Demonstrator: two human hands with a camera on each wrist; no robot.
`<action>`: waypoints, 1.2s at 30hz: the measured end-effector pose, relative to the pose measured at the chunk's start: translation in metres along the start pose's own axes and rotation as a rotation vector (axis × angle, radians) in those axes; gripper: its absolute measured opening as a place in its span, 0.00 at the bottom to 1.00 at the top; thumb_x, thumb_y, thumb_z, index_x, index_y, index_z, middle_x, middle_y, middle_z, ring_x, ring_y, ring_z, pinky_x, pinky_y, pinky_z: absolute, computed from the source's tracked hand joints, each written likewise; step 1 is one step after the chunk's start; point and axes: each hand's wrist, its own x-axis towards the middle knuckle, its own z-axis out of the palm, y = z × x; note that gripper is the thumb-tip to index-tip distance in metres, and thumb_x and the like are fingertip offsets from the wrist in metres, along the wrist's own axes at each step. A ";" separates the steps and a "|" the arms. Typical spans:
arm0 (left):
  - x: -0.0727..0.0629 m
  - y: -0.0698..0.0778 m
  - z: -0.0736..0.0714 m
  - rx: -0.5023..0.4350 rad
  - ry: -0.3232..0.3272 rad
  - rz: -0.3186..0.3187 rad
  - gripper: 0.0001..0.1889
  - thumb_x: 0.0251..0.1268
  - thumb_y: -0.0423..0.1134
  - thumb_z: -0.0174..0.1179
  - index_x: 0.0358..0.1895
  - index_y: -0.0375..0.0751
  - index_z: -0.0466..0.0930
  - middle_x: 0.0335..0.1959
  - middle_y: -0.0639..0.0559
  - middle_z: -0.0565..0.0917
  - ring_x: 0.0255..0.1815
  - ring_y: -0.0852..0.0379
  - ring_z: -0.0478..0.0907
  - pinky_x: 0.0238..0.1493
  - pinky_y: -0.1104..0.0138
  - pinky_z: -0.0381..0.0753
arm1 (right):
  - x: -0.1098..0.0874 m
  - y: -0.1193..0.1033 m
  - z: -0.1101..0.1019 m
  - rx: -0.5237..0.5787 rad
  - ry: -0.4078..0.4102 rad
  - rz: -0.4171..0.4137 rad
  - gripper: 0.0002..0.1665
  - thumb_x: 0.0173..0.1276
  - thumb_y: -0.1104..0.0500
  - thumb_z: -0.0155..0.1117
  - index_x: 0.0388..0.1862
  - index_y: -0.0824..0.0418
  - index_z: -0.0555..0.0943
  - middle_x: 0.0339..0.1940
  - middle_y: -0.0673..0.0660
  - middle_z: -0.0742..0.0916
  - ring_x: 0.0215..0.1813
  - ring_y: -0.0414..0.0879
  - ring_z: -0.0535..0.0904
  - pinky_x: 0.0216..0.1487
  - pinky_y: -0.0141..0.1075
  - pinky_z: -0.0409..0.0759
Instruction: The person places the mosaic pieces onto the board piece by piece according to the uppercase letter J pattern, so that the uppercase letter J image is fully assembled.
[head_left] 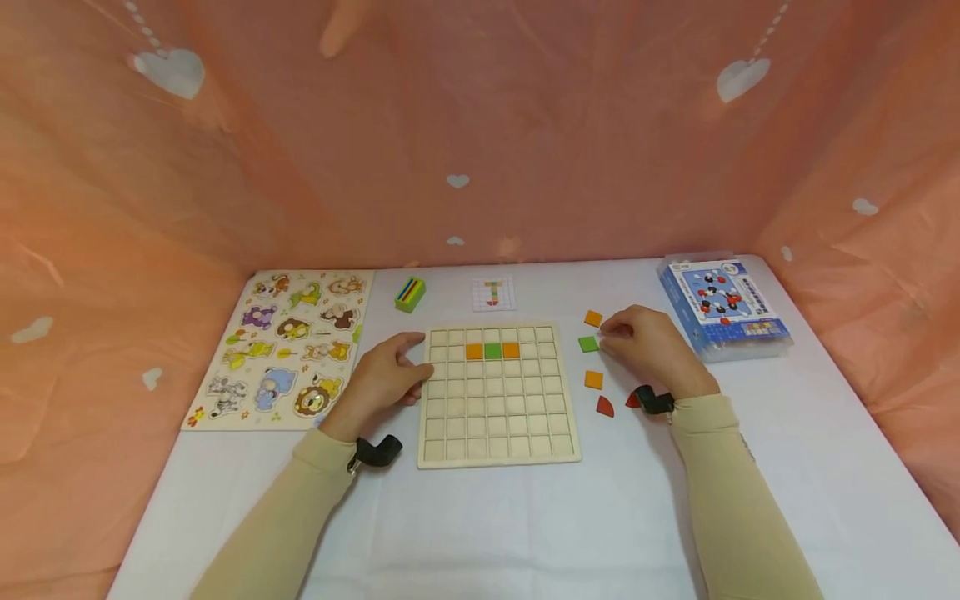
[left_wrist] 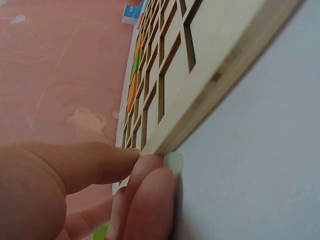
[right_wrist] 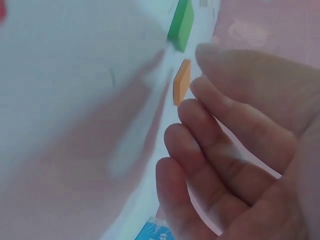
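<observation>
A pale wooden grid board (head_left: pixel 497 408) lies on the white table, with an orange tile (head_left: pixel 475 352), a green tile (head_left: pixel 492 351) and another orange tile (head_left: pixel 511 351) side by side in one row. My left hand (head_left: pixel 384 375) holds the board's left edge, thumb at the rim and curled fingers against its side in the left wrist view. Just right of a loose green square (head_left: pixel 588 344), my right hand (head_left: pixel 641 342) hovers with relaxed fingers; the right wrist view shows nothing between them. A loose orange square (head_left: pixel 593 318) lies behind the green one, and another orange square (head_left: pixel 593 380) in front.
Red quarter-circle pieces (head_left: pixel 605 407) lie near the right wrist, one partly hidden. Behind the board are a pattern card (head_left: pixel 493 294) and a green box (head_left: pixel 410 294). An animal puzzle board (head_left: pixel 281 350) lies left; a blue box (head_left: pixel 723 304) stands right.
</observation>
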 end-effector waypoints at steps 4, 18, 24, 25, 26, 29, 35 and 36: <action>0.000 -0.001 0.001 -0.002 0.003 0.011 0.34 0.74 0.38 0.67 0.81 0.47 0.69 0.27 0.48 0.85 0.24 0.58 0.84 0.31 0.67 0.89 | 0.006 0.005 -0.003 -0.016 0.005 -0.001 0.18 0.77 0.54 0.69 0.58 0.63 0.88 0.58 0.64 0.88 0.60 0.60 0.82 0.67 0.58 0.83; -0.002 -0.002 0.002 0.005 0.015 0.003 0.33 0.75 0.39 0.67 0.80 0.48 0.69 0.27 0.48 0.85 0.23 0.58 0.84 0.30 0.67 0.89 | 0.034 0.002 -0.006 -0.054 -0.046 0.006 0.20 0.77 0.55 0.68 0.61 0.66 0.86 0.60 0.67 0.88 0.62 0.62 0.81 0.71 0.59 0.81; -0.001 0.000 0.002 0.010 0.014 0.009 0.34 0.75 0.40 0.67 0.81 0.49 0.69 0.26 0.48 0.85 0.23 0.58 0.84 0.30 0.67 0.89 | 0.035 0.003 -0.006 -0.063 -0.049 0.017 0.19 0.78 0.57 0.67 0.61 0.66 0.86 0.60 0.67 0.87 0.62 0.62 0.81 0.70 0.59 0.81; -0.001 0.000 0.002 0.009 0.012 0.011 0.34 0.75 0.40 0.67 0.81 0.48 0.69 0.26 0.48 0.85 0.23 0.58 0.84 0.30 0.67 0.89 | 0.034 0.003 -0.006 -0.064 -0.048 0.017 0.19 0.78 0.57 0.67 0.61 0.66 0.86 0.60 0.67 0.87 0.62 0.62 0.80 0.70 0.59 0.81; -0.001 0.000 0.002 0.007 0.011 0.012 0.34 0.75 0.40 0.67 0.81 0.48 0.69 0.26 0.48 0.85 0.23 0.59 0.84 0.30 0.67 0.89 | 0.034 0.002 -0.006 -0.062 -0.049 0.017 0.19 0.78 0.57 0.67 0.61 0.66 0.86 0.60 0.67 0.87 0.62 0.62 0.80 0.70 0.59 0.81; -0.002 0.001 0.002 0.004 0.012 0.014 0.34 0.75 0.39 0.67 0.81 0.48 0.69 0.26 0.48 0.85 0.22 0.59 0.84 0.29 0.67 0.89 | 0.031 0.000 -0.005 -0.049 -0.046 0.006 0.19 0.78 0.57 0.68 0.60 0.67 0.86 0.60 0.67 0.87 0.62 0.63 0.81 0.71 0.59 0.80; -0.003 0.001 0.002 0.005 0.018 0.012 0.34 0.75 0.39 0.67 0.81 0.47 0.69 0.26 0.48 0.85 0.22 0.59 0.84 0.29 0.68 0.89 | 0.026 -0.021 0.005 -0.014 -0.023 -0.033 0.17 0.76 0.57 0.70 0.57 0.67 0.88 0.56 0.66 0.88 0.55 0.60 0.82 0.65 0.55 0.84; -0.003 0.001 0.002 0.005 0.018 0.012 0.34 0.75 0.39 0.67 0.81 0.47 0.69 0.26 0.48 0.85 0.22 0.59 0.84 0.29 0.68 0.89 | 0.025 -0.026 0.008 -0.011 -0.021 -0.042 0.17 0.76 0.57 0.69 0.56 0.66 0.88 0.55 0.65 0.88 0.53 0.59 0.82 0.62 0.54 0.85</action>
